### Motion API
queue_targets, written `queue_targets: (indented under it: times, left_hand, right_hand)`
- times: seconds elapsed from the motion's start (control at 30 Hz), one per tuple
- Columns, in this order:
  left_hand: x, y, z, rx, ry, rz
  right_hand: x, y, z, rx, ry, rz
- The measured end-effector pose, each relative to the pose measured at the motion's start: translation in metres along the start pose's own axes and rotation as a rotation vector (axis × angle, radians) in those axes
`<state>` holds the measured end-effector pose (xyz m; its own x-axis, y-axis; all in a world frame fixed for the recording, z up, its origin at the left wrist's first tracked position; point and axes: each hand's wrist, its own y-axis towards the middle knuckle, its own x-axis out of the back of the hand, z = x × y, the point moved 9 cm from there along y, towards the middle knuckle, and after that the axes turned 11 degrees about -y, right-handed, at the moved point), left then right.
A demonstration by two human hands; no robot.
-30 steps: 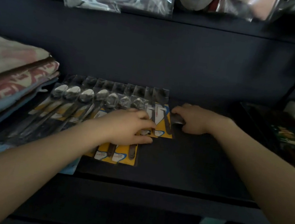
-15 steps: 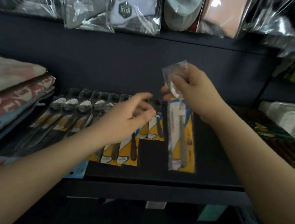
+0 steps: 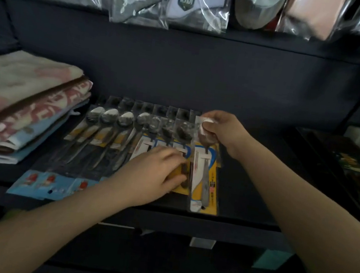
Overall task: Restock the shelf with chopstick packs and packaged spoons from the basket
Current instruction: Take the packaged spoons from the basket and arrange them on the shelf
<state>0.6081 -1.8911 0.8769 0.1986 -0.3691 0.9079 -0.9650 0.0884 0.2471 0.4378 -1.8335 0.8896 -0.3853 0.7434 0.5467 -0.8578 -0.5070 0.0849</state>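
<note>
My left hand (image 3: 153, 174) covers the lower yellow cards of the middle spoon packs (image 3: 168, 144); hanging bagged goods (image 3: 193, 1) cut off at top edge.

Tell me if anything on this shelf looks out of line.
The spoon pack pinched by the right hand sits nearer the shelf edge than the yellow packs under the left hand.

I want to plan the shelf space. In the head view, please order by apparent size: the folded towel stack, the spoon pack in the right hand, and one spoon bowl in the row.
1. Folded towel stack, clearly largest.
2. Spoon pack, gripped at its top by the right hand.
3. Spoon bowl, smallest.
</note>
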Motion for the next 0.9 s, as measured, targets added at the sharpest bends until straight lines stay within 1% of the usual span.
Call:
queue_targets:
  times: [0.1, 0.17, 0.2, 0.33, 0.43, 0.53, 0.67, 0.73, 0.9]
  left_hand:
    - [-0.015, -0.009, 0.019, 0.052, 0.055, 0.193]
    - [-0.019, -0.012, 0.024, 0.071, 0.048, 0.269]
    - [-0.019, -0.013, 0.025, 0.072, 0.039, 0.28]
    - [-0.012, -0.009, 0.02, 0.017, 0.03, 0.224]
    - [-0.007, -0.008, 0.016, -0.003, 0.011, 0.213]
    - [-0.001, -0.011, 0.013, -0.036, -0.018, 0.191]
    - [-0.002, -0.015, 0.014, -0.061, -0.023, 0.197]
    - [-0.001, -0.015, 0.012, -0.083, -0.037, 0.19]
    - [0.002, -0.012, 0.012, -0.069, -0.005, 0.204]
  right_hand:
    - [-0.007, 0.013, -0.008, -0.029, -0.034, -0.015]
    - [-0.008, 0.017, -0.007, -0.009, -0.144, -0.044]
    - [-0.009, 0.018, -0.006, 0.008, -0.194, -0.05]
    - [-0.016, 0.019, -0.002, 0.074, -0.439, -0.048]
    - [-0.016, 0.018, -0.001, 0.109, -0.543, -0.057]
    - [-0.014, 0.017, -0.002, 0.143, -0.533, -0.049]
    - [-0.012, 0.019, -0.006, 0.164, -0.425, 0.002]
    - [-0.013, 0.021, -0.007, 0.173, -0.424, 0.009]
    - [-0.016, 0.026, -0.007, 0.155, -0.401, -0.007]
